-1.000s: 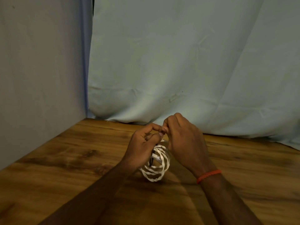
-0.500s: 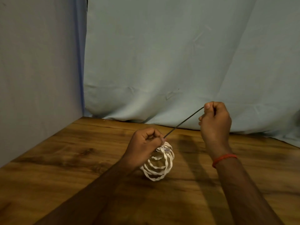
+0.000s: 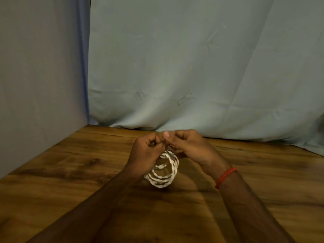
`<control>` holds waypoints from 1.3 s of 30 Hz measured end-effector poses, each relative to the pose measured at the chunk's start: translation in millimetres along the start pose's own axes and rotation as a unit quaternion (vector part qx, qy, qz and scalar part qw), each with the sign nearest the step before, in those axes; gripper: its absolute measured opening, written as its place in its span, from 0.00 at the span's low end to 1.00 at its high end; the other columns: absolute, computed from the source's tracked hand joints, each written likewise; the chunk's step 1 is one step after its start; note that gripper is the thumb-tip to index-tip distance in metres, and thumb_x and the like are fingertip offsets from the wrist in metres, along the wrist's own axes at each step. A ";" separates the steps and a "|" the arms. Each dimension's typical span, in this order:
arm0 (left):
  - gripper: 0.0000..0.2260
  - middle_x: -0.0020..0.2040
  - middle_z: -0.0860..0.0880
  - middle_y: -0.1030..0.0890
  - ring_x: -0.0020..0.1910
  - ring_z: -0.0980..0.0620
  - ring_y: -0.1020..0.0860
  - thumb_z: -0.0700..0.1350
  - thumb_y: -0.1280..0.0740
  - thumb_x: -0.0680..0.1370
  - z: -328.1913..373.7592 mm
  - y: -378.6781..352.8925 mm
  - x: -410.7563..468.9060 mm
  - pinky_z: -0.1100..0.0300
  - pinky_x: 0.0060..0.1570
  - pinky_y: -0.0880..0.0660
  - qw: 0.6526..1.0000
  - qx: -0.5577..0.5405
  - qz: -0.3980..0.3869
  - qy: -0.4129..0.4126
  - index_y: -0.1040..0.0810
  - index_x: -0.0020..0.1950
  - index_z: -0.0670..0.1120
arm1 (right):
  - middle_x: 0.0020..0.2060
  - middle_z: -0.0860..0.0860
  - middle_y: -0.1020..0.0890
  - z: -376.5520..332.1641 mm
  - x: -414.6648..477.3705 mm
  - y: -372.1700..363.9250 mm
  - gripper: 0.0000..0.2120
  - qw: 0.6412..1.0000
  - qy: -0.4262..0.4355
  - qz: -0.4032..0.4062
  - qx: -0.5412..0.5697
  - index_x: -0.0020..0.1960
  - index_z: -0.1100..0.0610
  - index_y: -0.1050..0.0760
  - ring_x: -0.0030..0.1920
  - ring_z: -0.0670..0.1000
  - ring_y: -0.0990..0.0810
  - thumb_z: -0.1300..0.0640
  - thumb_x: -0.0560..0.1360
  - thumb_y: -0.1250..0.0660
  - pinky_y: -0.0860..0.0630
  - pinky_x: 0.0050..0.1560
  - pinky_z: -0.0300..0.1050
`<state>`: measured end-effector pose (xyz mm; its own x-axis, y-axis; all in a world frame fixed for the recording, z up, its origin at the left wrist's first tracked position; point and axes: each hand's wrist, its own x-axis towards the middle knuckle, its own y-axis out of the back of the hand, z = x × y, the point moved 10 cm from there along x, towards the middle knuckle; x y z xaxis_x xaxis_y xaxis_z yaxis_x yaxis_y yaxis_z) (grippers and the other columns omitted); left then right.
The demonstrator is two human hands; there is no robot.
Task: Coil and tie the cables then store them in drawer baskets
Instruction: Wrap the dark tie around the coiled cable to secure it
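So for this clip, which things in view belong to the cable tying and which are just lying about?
In the job: white cable coil, held at its top by the left hand; thin dark tie, mostly hidden, pinched by the right hand.
Not in the job: wooden table; blue cloth backdrop; red wrist thread. No drawer basket shows.

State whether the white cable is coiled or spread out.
Coiled: white cable forms stacked loops, gripped by left hand; right hand pinches the tie.
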<state>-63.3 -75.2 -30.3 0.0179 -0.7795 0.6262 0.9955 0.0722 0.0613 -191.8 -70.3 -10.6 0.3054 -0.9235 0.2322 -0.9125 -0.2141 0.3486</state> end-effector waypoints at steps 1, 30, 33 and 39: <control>0.12 0.33 0.42 0.20 0.34 0.51 0.24 0.46 0.29 0.72 -3.4 2.9 0.2 0.52 0.34 0.26 1.000 0.003 0.016 0.012 0.23 0.37 0.38 | 0.47 0.52 0.13 -0.4 -1.1 -5.1 0.22 1.000 0.003 -0.027 -0.009 0.55 0.55 0.16 0.45 0.48 0.15 0.40 0.69 0.28 0.21 0.48 0.44; 0.08 0.25 0.48 0.28 0.26 0.49 0.31 0.40 0.35 0.80 -39.3 14.0 -23.3 0.57 0.31 0.34 0.921 -0.229 0.206 0.238 0.25 0.41 0.43 | 0.44 0.49 0.17 10.9 -4.8 -22.3 0.15 0.956 0.108 0.247 -0.116 0.54 0.53 0.22 0.46 0.49 0.19 0.45 0.83 0.43 0.23 0.47 0.47; 0.07 0.32 0.42 0.22 0.31 0.45 0.24 0.41 0.34 0.80 -34.0 11.1 -24.1 0.56 0.34 0.27 0.920 -0.238 0.212 0.230 0.24 0.42 0.42 | 0.43 0.49 0.17 13.2 -7.5 -20.4 0.21 0.944 0.129 0.289 -0.096 0.54 0.50 0.24 0.45 0.51 0.17 0.36 0.78 0.48 0.21 0.47 0.53; 0.07 0.34 0.45 0.17 0.33 0.49 0.17 0.42 0.35 0.81 -25.5 18.7 -18.2 0.59 0.32 0.22 0.937 -0.183 0.200 0.219 0.22 0.44 0.43 | 0.49 0.51 0.19 6.4 -10.4 -22.8 0.21 0.931 0.180 0.305 -0.093 0.57 0.54 0.25 0.49 0.52 0.18 0.41 0.80 0.47 0.21 0.49 0.56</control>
<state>-42.7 -75.5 -60.4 0.3530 -0.9222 0.1581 0.8648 0.2571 -0.4312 -175.8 -57.8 -26.8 -0.1520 -0.6818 0.7156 -0.8929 0.4052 0.1964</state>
